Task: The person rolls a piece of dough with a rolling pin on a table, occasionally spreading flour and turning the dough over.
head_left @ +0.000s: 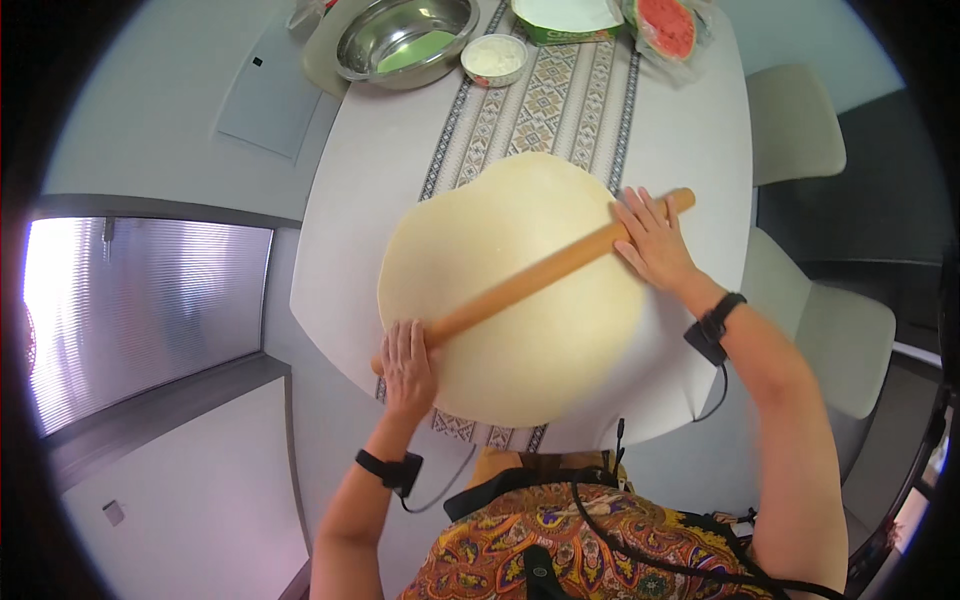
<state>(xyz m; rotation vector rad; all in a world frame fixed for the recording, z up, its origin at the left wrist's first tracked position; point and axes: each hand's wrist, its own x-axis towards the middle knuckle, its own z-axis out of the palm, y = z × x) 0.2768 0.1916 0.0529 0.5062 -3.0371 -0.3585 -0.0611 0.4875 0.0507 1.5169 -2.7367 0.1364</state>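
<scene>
A large, thin sheet of pale dough (480, 232) is spread over the near half of the table (360, 165), its outline rounded but uneven. Slantwise across it lies a long wooden rolling pin (529, 281), from lower left to upper right. My left hand (409, 371) holds the pin's lower left end, fingers laid over the wood. Near the upper right end, my right hand (652, 244) holds it too, palm down, with the fingers stretched forward. The pin's tip sticks out past each hand.
At the far end stand a steel bowl (352, 56) with something green inside, a small bowl of white powder (495, 58), a green box (574, 34) and a cut watermelon (666, 28) in plastic. A patterned runner (551, 90) crosses the table. Chairs (799, 124) line the right side.
</scene>
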